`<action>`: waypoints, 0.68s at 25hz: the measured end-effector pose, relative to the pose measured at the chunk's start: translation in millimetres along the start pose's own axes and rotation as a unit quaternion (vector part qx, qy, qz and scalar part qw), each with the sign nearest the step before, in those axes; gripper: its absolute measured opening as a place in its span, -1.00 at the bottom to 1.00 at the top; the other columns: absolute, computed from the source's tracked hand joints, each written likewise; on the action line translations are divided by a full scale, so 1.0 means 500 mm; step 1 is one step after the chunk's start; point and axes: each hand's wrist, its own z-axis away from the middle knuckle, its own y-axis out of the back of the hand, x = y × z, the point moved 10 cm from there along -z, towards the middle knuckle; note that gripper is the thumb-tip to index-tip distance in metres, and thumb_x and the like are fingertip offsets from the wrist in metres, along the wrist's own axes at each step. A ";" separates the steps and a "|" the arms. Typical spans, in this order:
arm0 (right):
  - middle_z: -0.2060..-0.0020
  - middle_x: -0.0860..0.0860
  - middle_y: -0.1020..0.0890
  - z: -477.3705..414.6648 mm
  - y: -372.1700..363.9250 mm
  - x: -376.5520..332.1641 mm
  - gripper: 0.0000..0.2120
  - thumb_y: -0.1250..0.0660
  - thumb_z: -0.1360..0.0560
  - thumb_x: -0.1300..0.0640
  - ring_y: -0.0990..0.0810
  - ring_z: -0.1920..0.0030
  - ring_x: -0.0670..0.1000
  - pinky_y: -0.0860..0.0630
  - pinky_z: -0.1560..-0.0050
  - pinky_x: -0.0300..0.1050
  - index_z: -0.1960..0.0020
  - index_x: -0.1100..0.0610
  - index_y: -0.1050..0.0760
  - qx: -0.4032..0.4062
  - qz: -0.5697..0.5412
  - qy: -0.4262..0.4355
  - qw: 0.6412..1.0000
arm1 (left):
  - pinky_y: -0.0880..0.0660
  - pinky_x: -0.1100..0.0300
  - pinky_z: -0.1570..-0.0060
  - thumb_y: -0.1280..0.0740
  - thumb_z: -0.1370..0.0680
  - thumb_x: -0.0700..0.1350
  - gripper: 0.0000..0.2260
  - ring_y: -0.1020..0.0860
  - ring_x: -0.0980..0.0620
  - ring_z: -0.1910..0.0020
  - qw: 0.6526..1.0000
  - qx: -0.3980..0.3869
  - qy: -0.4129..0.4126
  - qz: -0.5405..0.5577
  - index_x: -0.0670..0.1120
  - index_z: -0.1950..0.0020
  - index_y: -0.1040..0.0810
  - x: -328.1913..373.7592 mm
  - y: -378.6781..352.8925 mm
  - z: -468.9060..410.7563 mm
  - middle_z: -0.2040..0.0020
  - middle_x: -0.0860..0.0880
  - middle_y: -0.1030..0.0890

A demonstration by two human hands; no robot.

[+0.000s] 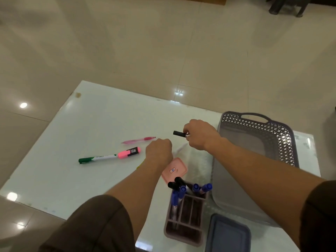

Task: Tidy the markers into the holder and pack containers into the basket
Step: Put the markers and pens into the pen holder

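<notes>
I see glossy cream floor tiles (127, 42) filling the room around a white glass-topped table (94, 128) with ceiling lights mirrored in both. On the table's right side sits a grey perforated basket (283, 142), empty. In front of it stands a brown divided holder (183, 231) with blue and black markers upright, a blue lidded container (229, 233) just beside it, and a pink lid (174, 170) behind it. My right hand (201, 135) grips a black-capped marker (180, 133) above the table. My left hand (160, 151) is curled; what it holds I cannot tell. A green marker (96, 158), pink highlighter (130, 152) and pink pen (138, 140) lie loose to the left.
</notes>
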 end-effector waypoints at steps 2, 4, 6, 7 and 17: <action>-0.07 0.06 -0.59 -0.001 -0.008 0.007 -0.74 -0.32 -0.55 0.19 -0.61 -0.02 0.14 -0.56 0.05 0.01 -0.21 0.07 -0.62 0.006 -0.016 -0.004 1.000 | -0.46 0.12 0.15 -0.34 -0.53 -0.15 -0.80 -0.59 -0.12 -0.04 0.999 -0.004 -0.021 -0.042 -0.05 -0.14 -0.56 0.012 0.002 -0.008 -0.06 -0.09 -0.59; -0.07 0.06 -0.58 -0.002 -0.010 0.012 -0.74 -0.31 -0.55 0.18 -0.60 -0.02 0.14 -0.54 0.06 0.00 -0.21 0.07 -0.63 0.015 -0.037 -0.005 0.999 | -0.42 0.11 0.15 -0.33 -0.55 -0.12 -0.80 -0.59 -0.13 -0.07 0.995 -0.006 -0.049 -0.087 -0.07 -0.16 -0.55 0.024 0.001 -0.012 -0.08 -0.10 -0.58; -0.07 0.05 -0.58 0.003 -0.007 0.021 -0.74 -0.30 -0.55 0.17 -0.59 -0.03 0.13 -0.57 0.01 0.04 -0.21 0.07 -0.62 0.033 -0.073 -0.015 0.997 | -0.38 0.10 0.16 -0.29 -0.56 -0.09 -0.79 -0.57 -0.14 -0.09 0.989 0.010 -0.080 -0.122 -0.10 -0.18 -0.54 0.039 0.005 -0.007 -0.10 -0.11 -0.57; -0.06 0.04 -0.59 0.007 -0.001 0.029 -0.74 -0.30 -0.55 0.16 -0.59 -0.03 0.12 -0.58 -0.01 0.05 -0.20 0.07 -0.61 0.048 -0.098 -0.027 0.994 | -0.36 0.08 0.17 -0.25 -0.58 -0.07 -0.77 -0.55 -0.14 -0.10 0.987 0.026 -0.089 -0.128 -0.11 -0.21 -0.51 0.044 0.012 -0.004 -0.11 -0.11 -0.55; 0.17 -0.09 -0.64 0.149 0.129 0.029 -0.69 -0.39 -0.47 0.14 -0.64 0.14 -0.05 -0.53 0.14 -0.18 -0.20 0.00 -0.50 0.218 -0.378 -0.057 0.898 | -0.35 0.19 0.32 -0.34 -0.44 0.00 -0.86 -0.56 -0.10 0.19 0.990 0.116 -0.031 0.080 0.02 0.03 -0.59 0.006 0.211 0.087 0.17 -0.02 -0.63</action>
